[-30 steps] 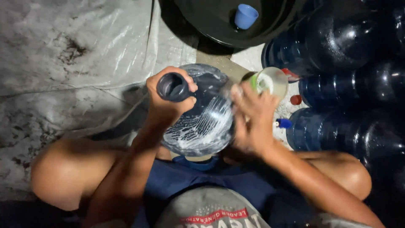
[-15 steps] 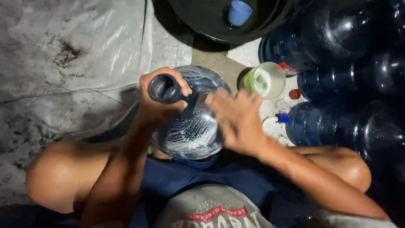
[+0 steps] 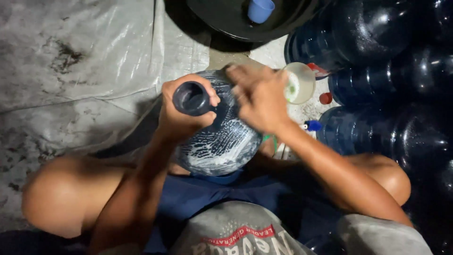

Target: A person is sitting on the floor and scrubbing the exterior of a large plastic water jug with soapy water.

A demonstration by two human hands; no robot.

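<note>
A large dark blue water jug (image 3: pixel 217 141) stands between my knees, its shoulder streaked with white soap foam. My left hand (image 3: pixel 181 113) is wrapped around the jug's open neck (image 3: pixel 191 98) and holds it steady. My right hand (image 3: pixel 257 97) lies flat on the far upper side of the jug, fingers spread and blurred with motion; whether it holds a sponge or cloth is hidden. A small clear tub (image 3: pixel 299 84) with pale green soap sits just right of that hand.
Several dark blue jugs (image 3: pixel 387 71) are stacked along the right. A black basin (image 3: pixel 236 23) with a light blue cup (image 3: pixel 260 9) sits at the top. Grey sacking (image 3: pixel 80 66) covers the ground at left. Small red (image 3: pixel 325 98) and blue (image 3: pixel 312 125) caps lie near the tub.
My right hand has slid from the jug's right side, near the soap tub, up and left across its top. The left hand keeps its hold on the neck.
</note>
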